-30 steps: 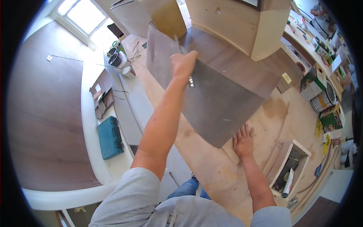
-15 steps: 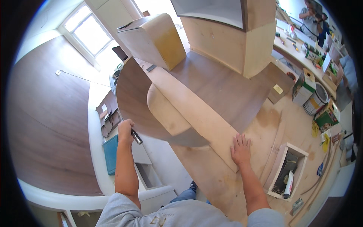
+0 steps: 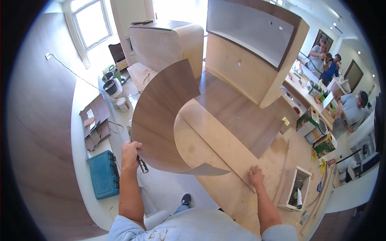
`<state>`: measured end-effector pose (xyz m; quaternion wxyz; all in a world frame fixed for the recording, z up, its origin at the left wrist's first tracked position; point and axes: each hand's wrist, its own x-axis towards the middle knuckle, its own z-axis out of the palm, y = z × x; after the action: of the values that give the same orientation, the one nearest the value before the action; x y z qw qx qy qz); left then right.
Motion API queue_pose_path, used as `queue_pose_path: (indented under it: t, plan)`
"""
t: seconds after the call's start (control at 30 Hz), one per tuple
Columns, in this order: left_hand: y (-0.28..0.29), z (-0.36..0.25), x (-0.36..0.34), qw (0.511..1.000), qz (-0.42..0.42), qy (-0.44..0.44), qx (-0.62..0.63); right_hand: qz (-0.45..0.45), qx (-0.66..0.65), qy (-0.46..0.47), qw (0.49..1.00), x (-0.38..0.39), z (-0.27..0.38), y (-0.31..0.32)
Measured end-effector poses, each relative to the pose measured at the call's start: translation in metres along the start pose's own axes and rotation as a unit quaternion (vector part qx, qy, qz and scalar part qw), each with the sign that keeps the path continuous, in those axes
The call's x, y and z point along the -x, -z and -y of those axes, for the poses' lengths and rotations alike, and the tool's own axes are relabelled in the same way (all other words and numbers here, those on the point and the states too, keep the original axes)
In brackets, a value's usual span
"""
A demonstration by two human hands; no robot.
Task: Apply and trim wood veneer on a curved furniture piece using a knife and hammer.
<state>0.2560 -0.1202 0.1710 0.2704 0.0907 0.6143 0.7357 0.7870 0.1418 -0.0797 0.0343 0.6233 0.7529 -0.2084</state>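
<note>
The pale wooden surface (image 3: 217, 192) carries a long plain board (image 3: 225, 141) and a flat brown sheet (image 3: 241, 114). An open wooden box (image 3: 288, 193) stands near its right edge.

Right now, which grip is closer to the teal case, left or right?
Left. The left grip is a little to the right of the case; the right grip is much farther right, on the board.

That curled brown wood-look sheet (image 3: 155, 120) has darker grain streaks, long tan wooden bench (image 3: 235, 199) is kinda blotched brown, boxy plastic case (image 3: 102, 175) is teal.
</note>
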Motion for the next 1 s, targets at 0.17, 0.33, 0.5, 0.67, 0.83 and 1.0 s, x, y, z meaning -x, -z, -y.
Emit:
queue_pose_path:
  t: [0.17,0.33,0.5,0.67,0.83,1.0]
  plan:
    - [0.052,-0.012,-0.018,0.999,-0.003,0.038,0.014,-0.021,-0.348,-0.004,0.937,0.037,0.046,-0.029]
    - [0.111,-0.024,-0.027,0.997,-0.021,0.063,0.047,0.007,-0.525,-0.006,0.851,0.112,0.149,-0.006]
    - [0.145,-0.038,-0.028,0.993,-0.099,0.029,0.051,0.098,-0.505,0.139,0.846,0.158,0.231,0.105]
    - [0.147,-0.053,-0.024,0.987,-0.161,0.018,0.016,0.223,-0.528,0.522,0.632,0.191,0.322,0.204]
    - [0.165,-0.065,-0.027,0.970,-0.243,-0.008,-0.013,0.383,-0.533,0.656,0.372,0.217,0.393,0.239]
    - [0.203,-0.064,-0.042,0.959,-0.282,-0.018,0.022,0.443,-0.519,0.683,0.261,0.219,0.452,0.231]
